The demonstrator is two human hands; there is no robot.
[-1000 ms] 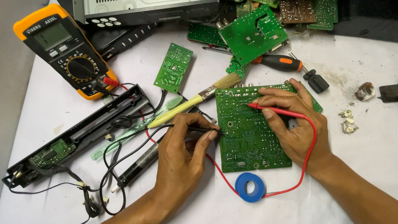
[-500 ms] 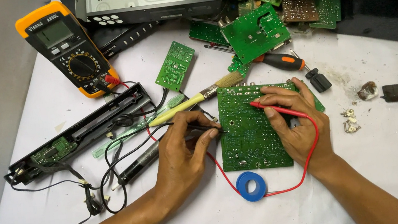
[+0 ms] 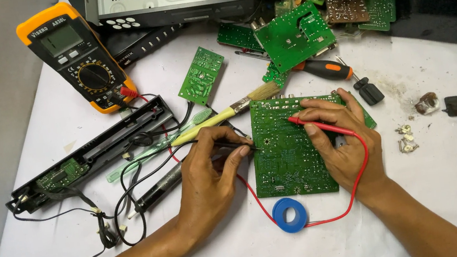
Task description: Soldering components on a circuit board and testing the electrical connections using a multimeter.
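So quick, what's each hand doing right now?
Left hand: closed on the black probe, tip at the green circuit board.
Right hand: closed on the red probe, tip on the board.

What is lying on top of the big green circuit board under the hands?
On the circuit board rest the right hand holding a red probe and the left hand's black probe tip. The board beneath the right hand is covered.

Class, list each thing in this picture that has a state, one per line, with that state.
Left hand: holding black probe to the board's edge.
Right hand: holding red probe on the board.
Circuit board: flat, solder side up.
Multimeter: leads plugged in.
Blue tape roll: lying flat.
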